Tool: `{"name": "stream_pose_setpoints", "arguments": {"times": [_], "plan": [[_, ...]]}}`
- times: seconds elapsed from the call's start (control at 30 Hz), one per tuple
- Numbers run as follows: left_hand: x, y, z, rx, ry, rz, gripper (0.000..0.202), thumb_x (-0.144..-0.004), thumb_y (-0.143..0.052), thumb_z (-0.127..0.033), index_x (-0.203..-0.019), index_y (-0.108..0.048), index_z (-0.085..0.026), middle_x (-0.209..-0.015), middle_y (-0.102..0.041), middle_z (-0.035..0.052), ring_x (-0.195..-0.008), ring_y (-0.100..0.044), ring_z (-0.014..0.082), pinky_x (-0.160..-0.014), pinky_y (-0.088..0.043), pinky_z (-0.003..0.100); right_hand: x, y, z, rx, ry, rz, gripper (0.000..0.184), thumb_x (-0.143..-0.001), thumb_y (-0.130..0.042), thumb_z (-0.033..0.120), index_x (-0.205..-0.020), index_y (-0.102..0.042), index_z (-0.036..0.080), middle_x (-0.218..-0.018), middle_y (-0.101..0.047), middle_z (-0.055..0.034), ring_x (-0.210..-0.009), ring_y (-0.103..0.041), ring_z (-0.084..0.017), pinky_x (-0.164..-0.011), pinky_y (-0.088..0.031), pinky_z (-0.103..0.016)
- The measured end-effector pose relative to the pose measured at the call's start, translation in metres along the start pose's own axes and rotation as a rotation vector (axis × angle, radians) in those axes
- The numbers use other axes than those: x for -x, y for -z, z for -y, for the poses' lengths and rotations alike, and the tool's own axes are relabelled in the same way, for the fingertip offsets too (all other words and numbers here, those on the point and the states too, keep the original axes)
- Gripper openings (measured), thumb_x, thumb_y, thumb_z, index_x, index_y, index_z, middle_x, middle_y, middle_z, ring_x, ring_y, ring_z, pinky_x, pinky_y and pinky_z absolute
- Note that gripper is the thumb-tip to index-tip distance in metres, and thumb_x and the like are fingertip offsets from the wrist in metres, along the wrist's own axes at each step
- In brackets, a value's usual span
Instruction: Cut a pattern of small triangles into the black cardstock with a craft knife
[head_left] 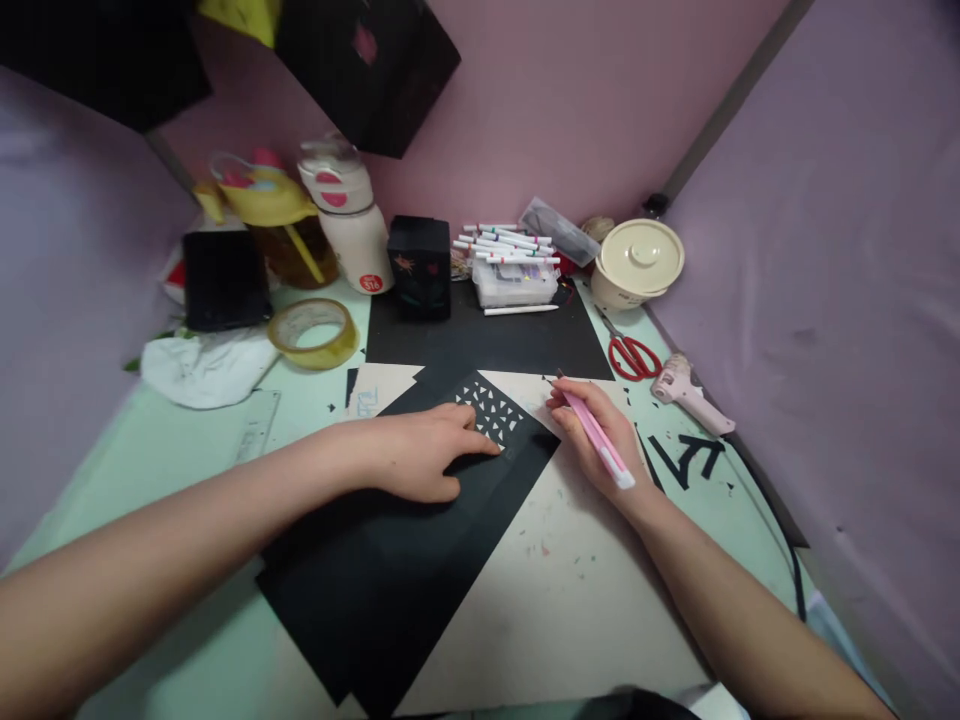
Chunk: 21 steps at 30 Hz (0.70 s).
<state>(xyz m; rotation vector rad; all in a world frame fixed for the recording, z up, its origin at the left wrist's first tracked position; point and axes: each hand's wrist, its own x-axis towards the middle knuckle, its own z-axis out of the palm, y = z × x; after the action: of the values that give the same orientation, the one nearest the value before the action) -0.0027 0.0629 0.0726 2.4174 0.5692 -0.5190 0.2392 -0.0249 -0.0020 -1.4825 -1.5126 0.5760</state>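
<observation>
dozens of small holes pierce one black sheet

the sheet lies slantwise across a pale board on a light green table, its lower part running towards the near edge. it looks matt and flat, with steps along its outline near the top and at the lower corner; whether this is one layer or several overlapping, i cannot tell. the holes are mostly triangles, packed in a cluster at the upper end, and they read off-white where the board shows through.

the left hand rests palm down on the sheet, thumb spread and index finger stretched out, its tip just beside the lower edge of the cluster. the right hand grips a pink pen-shaped tool near the sheet's right corner.

the left hand and forearm cover a good part of the sheet's left side, and the bent fingers are hard to tell apart. the tool's tip is small and dark, its shape unclear. a faint square mark by the index fingertip barely shows. blue lettering on the board is too blurred to read. a dark shape is cut off at the bottom edge.
</observation>
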Motion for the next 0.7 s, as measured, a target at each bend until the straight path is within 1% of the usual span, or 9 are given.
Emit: {"name": "stream_pose_setpoints", "arguments": {"times": [0.07,0.13,0.17,0.27,0.33,0.43,0.57,0.63,0.7], "plan": [[0.005,-0.011,-0.017,-0.105,0.075,-0.096,0.065,-0.083,-0.055,-0.024,-0.147,-0.045,-0.02,-0.131,-0.05,0.0157,-0.123,-0.05,0.0305,-0.101,-0.045,0.042,0.003,0.0,0.002,-0.011,0.003,0.008,0.026,-0.094,-0.059,0.033,-0.119,-0.061,0.027,-0.111,-0.067,-0.0072,-0.102,-0.066,-0.023,-0.095,-0.05,-0.044],[0.008,-0.029,-0.038,-0.151,0.187,-0.165,0.063,-0.087,-0.055,-0.028,-0.148,-0.044,-0.016,-0.139,-0.047,0.0199,-0.129,-0.045,0.035,-0.103,-0.044,0.047,0.005,-0.001,0.002,-0.071,-0.034,0.029,0.028,-0.093,-0.06,0.035,-0.119,-0.06,0.026,-0.11,-0.067,-0.0076,-0.103,-0.065,-0.024,-0.094,-0.051,-0.044],[0.007,-0.04,-0.047,-0.154,0.228,-0.195,0.064,-0.088,-0.056,-0.033,-0.148,-0.043,-0.015,-0.146,-0.043,0.0213,-0.136,-0.039,0.0377,-0.106,-0.041,0.049,0.005,-0.001,0.002,-0.12,-0.059,0.043,0.029,-0.093,-0.06,0.037,-0.12,-0.06,0.026,-0.11,-0.067,-0.0079,-0.103,-0.066,-0.024,-0.093,-0.052,-0.044],[0.001,-0.071,-0.067,-0.108,0.327,-0.208,0.083,-0.084,-0.065,-0.053,-0.153,-0.034,-0.02,-0.163,-0.02,0.0198,-0.149,-0.014,0.0458,-0.113,-0.027,0.063,0.004,-0.003,0.002,-0.293,-0.149,0.077,0.034,-0.09,-0.063,0.045,-0.117,-0.06,0.025,-0.107,-0.066,-0.0074,-0.098,-0.066,-0.023,-0.089,-0.056,-0.041],[-0.003,-0.086,-0.071,-0.07,0.365,-0.283,0.086,-0.083,-0.066,-0.058,-0.154,-0.033,-0.022,-0.165,-0.014,0.0183,-0.15,-0.007,0.0455,-0.115,-0.019,0.067,0.002,-0.003,0.003,-0.414,-0.219,0.064,0.035,-0.086,-0.066,0.049,-0.111,-0.061,0.024,-0.103,-0.065,-0.0056,-0.093,-0.066,-0.021,-0.085,-0.057,-0.039],[-0.004,-0.101,-0.071,-0.057,0.374,-0.361,0.082,-0.087,-0.061,-0.057,-0.154,-0.032,-0.022,-0.165,-0.016,0.0166,-0.151,-0.007,0.0424,-0.117,-0.015,0.066,0.001,-0.001,0.005,-0.543,-0.292,0.04,0.04,-0.079,-0.073,0.05,-0.108,-0.059,0.024,-0.098,-0.065,-0.0033,-0.085,-0.066,-0.018,-0.076,-0.058,-0.034],[0.001,-0.116,-0.072,-0.046,0.355,-0.458,0.067,-0.093,-0.054,-0.05,-0.152,-0.036,-0.024,-0.165,-0.018,0.015,-0.153,-0.008,0.0366,-0.119,-0.013,0.061,0.004,0.0,0.011,-0.474,-0.293,0.203,0.037,-0.074,-0.077,0.042,-0.101,-0.063,0.022,-0.08,-0.066,0.0007,-0.065,-0.059,-0.013,-0.059,-0.047,-0.026],[0.005,-0.123,-0.075,-0.033,0.353,-0.511,0.064,-0.095,-0.051,-0.045,-0.153,-0.034,-0.023,-0.164,-0.02,0.0149,-0.153,-0.01,0.0332,-0.121,-0.012,0.058,0.006,-0.001,0.016,-0.451,-0.256,0.264,0.033,-0.07,-0.079,0.036,-0.096,-0.066,0.021,-0.077,-0.066,0.0013,-0.062,-0.056,-0.012,-0.057,-0.042,-0.025],[0.01,-0.13,-0.079,-0.012,0.353,-0.56,0.065,-0.095,-0.049,-0.042,-0.153,-0.032,-0.019,-0.163,-0.023,0.0158,-0.153,-0.013,0.0305,-0.122,-0.014,0.054,0.007,-0.003,0.021,-0.475,-0.226,0.276,0.032,-0.067,-0.079,0.032,-0.094,-0.066,0.021,-0.082,-0.068,-0.0001,-0.065,-0.058,-0.013,-0.058,-0.043,-0.026]]}}
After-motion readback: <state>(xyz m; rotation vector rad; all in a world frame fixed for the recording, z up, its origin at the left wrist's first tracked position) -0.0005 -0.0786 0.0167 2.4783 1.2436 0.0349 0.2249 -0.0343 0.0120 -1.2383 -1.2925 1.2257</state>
